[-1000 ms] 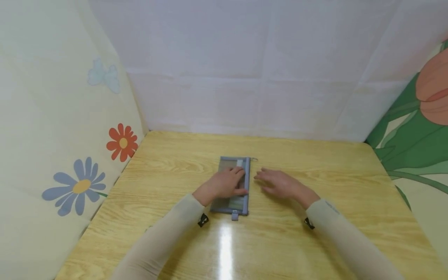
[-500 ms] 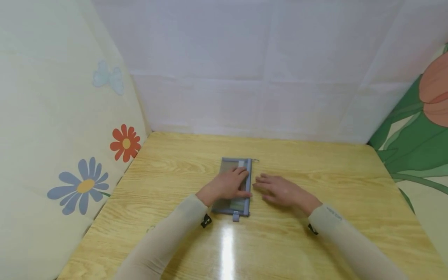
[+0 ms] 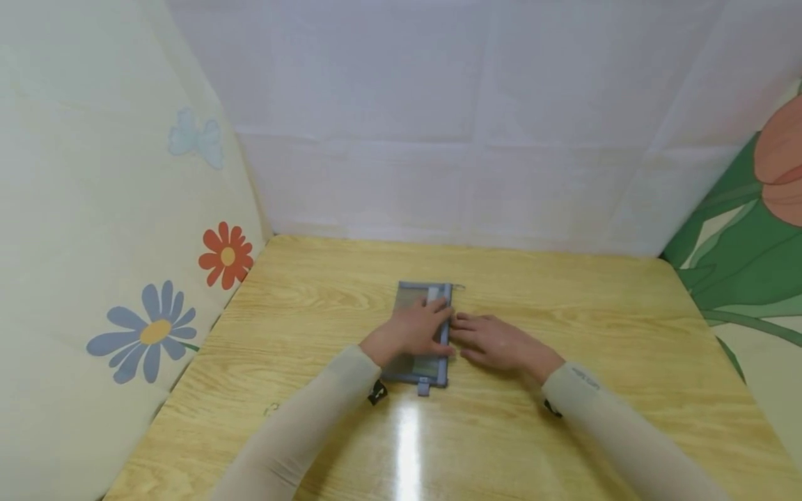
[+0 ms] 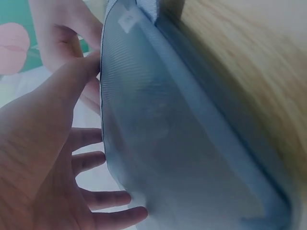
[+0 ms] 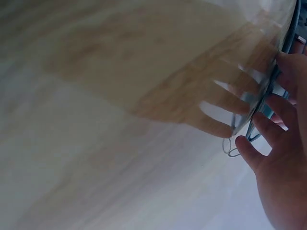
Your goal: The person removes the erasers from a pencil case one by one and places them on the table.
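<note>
A blue-grey mesh zip pouch (image 3: 427, 367) lies flat on the wooden table, its zip edge to the right and a small fabric tab at the near end. My left hand (image 3: 413, 330) rests on top of it with fingers spread, the fingertips reaching the zip edge. In the left wrist view the same fingers are extended at the border of the pouch (image 4: 168, 139). Just right of that edge is my right hand (image 3: 498, 341), palm down, its extended fingertips right at the zip side. The right wrist view shows a thin metal ring (image 5: 229, 146) by the pouch's far corner.
The wood-grain table (image 3: 564, 292) stretches out around the pouch, with a bright light reflection near the front. A white cloth (image 3: 470, 139) hangs behind it, and flower-printed cloths stand at the left and right.
My left hand has shifted right and its fingers have spread toward the zip edge. The right hand has moved slightly left, up to the pouch. The pouch lies about where it was.
</note>
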Available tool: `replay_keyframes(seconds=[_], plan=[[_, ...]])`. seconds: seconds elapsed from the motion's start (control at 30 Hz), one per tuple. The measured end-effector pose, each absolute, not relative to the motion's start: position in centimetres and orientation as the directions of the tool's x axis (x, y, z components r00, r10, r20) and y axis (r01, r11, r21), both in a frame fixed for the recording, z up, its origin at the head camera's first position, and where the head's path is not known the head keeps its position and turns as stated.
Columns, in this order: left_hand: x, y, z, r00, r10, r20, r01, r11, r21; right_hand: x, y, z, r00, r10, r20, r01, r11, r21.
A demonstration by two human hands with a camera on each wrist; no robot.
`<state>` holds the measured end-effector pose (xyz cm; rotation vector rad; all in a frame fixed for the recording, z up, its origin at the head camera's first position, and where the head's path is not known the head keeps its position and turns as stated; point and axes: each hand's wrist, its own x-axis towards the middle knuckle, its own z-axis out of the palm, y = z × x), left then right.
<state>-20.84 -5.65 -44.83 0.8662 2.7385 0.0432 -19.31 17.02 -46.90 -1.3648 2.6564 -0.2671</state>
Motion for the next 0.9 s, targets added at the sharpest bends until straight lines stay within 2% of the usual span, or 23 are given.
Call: replay_keyframes(seconds=[0.23, 0.7, 0.9], plan=[[-21.0, -5.0, -44.8, -0.774, 0.575, -0.265, 0.573, 0.814, 0.094, -19.5, 17.0, -47.3, -0.544, -0.839, -0.023, -0.822, 0.538, -0.188], [-22.1, -6.5, -43.7, -0.711, 0.645, -0.279, 0.602, 0.764, 0.231, -20.0, 15.2, -46.5, -0.568, -0.821, -0.060, -0.796, 0.567, -0.212], [-22.2, -7.3, -42.6, -0.657, 0.706, -0.266, 0.671, 0.708, 0.220, -20.6, 14.7, -46.2, -0.566, -0.823, -0.044, -0.794, 0.558, -0.240]])
